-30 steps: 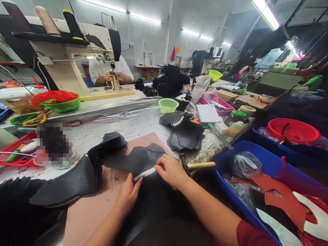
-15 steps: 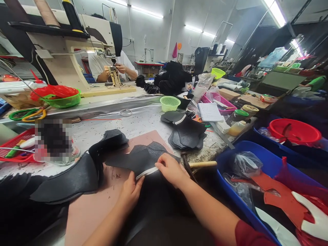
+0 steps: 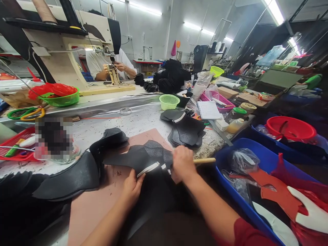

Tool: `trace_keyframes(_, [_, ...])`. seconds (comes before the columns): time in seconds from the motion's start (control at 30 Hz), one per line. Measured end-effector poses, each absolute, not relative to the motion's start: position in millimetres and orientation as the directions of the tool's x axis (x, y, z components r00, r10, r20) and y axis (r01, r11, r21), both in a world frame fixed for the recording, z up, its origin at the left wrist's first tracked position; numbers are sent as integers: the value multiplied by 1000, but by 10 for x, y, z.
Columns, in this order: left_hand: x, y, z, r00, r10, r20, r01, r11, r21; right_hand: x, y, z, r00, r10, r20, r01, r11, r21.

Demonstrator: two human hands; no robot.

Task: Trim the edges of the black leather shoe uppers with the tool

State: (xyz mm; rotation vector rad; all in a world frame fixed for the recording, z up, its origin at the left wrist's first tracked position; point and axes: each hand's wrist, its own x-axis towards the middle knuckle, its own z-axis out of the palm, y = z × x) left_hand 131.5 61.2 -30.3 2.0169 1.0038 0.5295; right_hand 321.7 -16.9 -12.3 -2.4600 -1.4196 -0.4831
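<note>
My left hand [image 3: 132, 188] pinches the lower edge of a black leather piece [image 3: 135, 155] between thumb and fingers, beside a white tape strip [image 3: 150, 168] along that edge. My right hand [image 3: 183, 164] is closed over a hammer at the right end of the piece. It covers the hammer's head, while the wooden hammer handle [image 3: 206, 160] sticks out to the right. The leather lies over a pinkish board [image 3: 97, 212] at the bench edge.
Stacked black leather pieces lie at left [image 3: 69, 177] and behind right [image 3: 186, 131]. A green basket [image 3: 169, 102], notebook [image 3: 208, 110] and jars stand beyond. A blue tub [image 3: 222, 181] of scraps is at my right. Across the bench, a person works at a sewing machine [image 3: 74, 61].
My right hand has left the white tape strip and moved right onto the hammer, closing over it. My left hand keeps its pinch on the leather.
</note>
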Motion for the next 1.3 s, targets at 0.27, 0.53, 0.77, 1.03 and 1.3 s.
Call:
trace_keyframes(0.27, [1351,681,-319,604,797,28,405,-337,850,3810,-1239,139,528,829,-185,846,-533,28])
trace_keyframes(0.53, [1567,824,-190,617,781,99,456,-457,764,3906,-1618,-61,602,720,-346,742,-664,-93])
trace_keyframes(0.77, [2215,1710,498,666,725,177,632,-674,382,4017,-1186,-372,416,874,252,897,-347,-275])
trace_keyframes(1.03, [2519,2002,553,557,806,200,826,-564,-28,3966,-803,-688,332,861,385,940,-267,-215])
trace_keyframes(1.3, [2609,1969,834,523,771,363,832,-554,-24,3964,-827,-671,336,834,437,931,-222,-291])
